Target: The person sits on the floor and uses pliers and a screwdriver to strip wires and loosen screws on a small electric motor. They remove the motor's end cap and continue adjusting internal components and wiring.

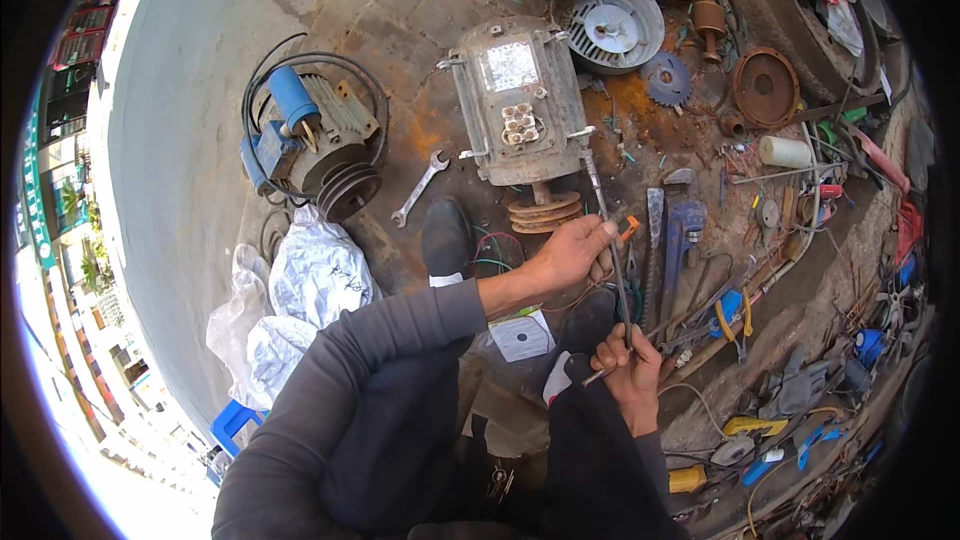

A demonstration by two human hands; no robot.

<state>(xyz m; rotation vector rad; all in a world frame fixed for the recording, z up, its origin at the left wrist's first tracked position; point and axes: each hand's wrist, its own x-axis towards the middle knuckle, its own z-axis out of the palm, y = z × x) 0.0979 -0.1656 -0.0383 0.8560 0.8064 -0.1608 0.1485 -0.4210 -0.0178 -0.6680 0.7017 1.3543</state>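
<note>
A large weathered grey electric motor (485, 108) lies in front of me, its grooved pulley (545, 212) toward me and its terminal posts (520, 124) exposed on top. A long thin metal rod tool (617, 275), seemingly a socket wrench with a bent handle, reaches from my hands to the motor's near right corner. My left hand (572, 258) is closed about its middle, thumb along the shaft. Lower down, my right hand (632, 375) wraps its fingers round the handle end. Whether the tip is seated on a bolt, I cannot tell.
A smaller motor (320, 125) with a blue capacitor and black cable lies left, near an open-ended wrench (420, 188). Right of my hands are a blue pipe wrench (683, 230) and pliers (735, 318). A fan cover (607, 22) stands behind; white bags (318, 260) lie left.
</note>
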